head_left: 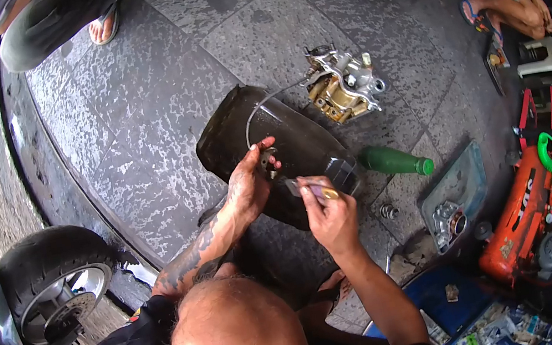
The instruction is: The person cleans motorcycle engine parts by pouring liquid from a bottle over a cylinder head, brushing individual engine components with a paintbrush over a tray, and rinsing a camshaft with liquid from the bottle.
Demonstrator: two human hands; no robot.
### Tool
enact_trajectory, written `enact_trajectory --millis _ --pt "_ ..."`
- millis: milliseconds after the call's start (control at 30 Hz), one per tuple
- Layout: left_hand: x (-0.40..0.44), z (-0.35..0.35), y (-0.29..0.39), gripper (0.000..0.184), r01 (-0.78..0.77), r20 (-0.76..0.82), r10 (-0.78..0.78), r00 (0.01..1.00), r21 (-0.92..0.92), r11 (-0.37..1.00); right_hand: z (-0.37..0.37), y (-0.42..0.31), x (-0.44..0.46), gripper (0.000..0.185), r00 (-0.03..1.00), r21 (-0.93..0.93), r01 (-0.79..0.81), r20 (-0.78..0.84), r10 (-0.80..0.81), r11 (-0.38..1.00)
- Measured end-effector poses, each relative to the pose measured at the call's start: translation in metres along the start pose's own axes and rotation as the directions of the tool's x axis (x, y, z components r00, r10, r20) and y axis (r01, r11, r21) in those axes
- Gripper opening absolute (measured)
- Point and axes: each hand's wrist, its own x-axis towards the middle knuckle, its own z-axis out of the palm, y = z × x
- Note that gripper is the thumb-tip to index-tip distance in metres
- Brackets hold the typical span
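Nearest the camera is the head (241,337) of the person at work, below the two grips. The left grip (248,188) grasps a small metal part (268,163), with its fingers curled about it, above a dark pan (218,137). The right grip (334,219), just beside it, grasps a brush (327,194) whose tip points towards the part; whether the two touch cannot be told. A thin hose (253,113) arcs from the left grip towards the engine (346,89), which rests on the floor (141,143) beyond both grips, to their right. Right of the right grip are a green bottle (393,160) near the pan, a small fitting (388,211), a tray (468,174) bearing a metal cover (440,219), and, well apart, a red compressor (512,229). Left of the left grip, well apart, is a wheel (45,263). A second person (517,8) sits far beyond the right grip.
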Motion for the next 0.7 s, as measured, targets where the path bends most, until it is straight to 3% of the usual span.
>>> enact_trajectory --millis 33,167,233,300,367,433,500,567,633,700 --pt "0.001 -0.001 0.001 0.037 -0.006 -0.010 0.005 1.000 -0.004 1.000 -0.001 -0.002 -0.001 0.009 0.997 0.080 -0.064 -0.028 0.067 0.995" --pt "-0.005 0.006 -0.003 0.038 0.049 0.000 -0.049 0.999 -0.048 0.998 0.004 -0.023 0.004 0.008 0.981 0.145 0.182 -0.101 -0.168 0.973" --pt "-0.004 0.004 0.001 0.038 0.058 0.007 -0.058 0.998 -0.055 0.997 0.004 -0.014 0.000 0.008 0.990 0.131 0.139 -0.033 -0.136 0.982" --pt "-0.003 0.001 -0.004 0.038 0.018 -0.037 -0.021 0.999 -0.063 0.998 -0.006 -0.010 -0.001 0.009 0.995 0.010 -0.074 0.063 0.073 0.997" --pt "-0.004 0.000 -0.004 0.038 0.024 -0.040 -0.027 0.999 -0.075 0.997 -0.006 -0.012 -0.001 0.010 0.998 0.023 -0.046 0.033 0.045 0.999" --pt "-0.007 0.002 -0.006 0.039 0.059 -0.002 -0.060 0.998 -0.081 0.995 0.002 -0.018 0.009 0.011 0.960 0.136 0.259 -0.146 -0.239 0.956" --pt "-0.006 0.003 -0.003 0.041 0.068 0.043 -0.065 0.997 -0.078 0.995 0.006 -0.008 0.012 0.014 0.962 0.109 0.261 -0.109 -0.249 0.959" --pt "-0.006 -0.003 -0.008 0.040 0.215 -0.071 -0.213 0.974 0.019 0.976 0.004 -0.002 0.005 0.014 0.993 0.069 0.118 -0.007 -0.118 0.991" --pt "-0.013 -0.006 -0.016 0.036 0.206 -0.079 -0.206 0.975 0.003 0.978 -0.002 -0.013 0.005 0.011 0.998 0.080 0.056 -0.042 -0.053 0.995" --pt "-0.015 0.005 -0.012 0.031 0.164 -0.139 -0.166 0.976 -0.027 0.986 -0.004 -0.019 0.014 0.012 0.978 0.102 0.171 -0.139 -0.157 0.980"
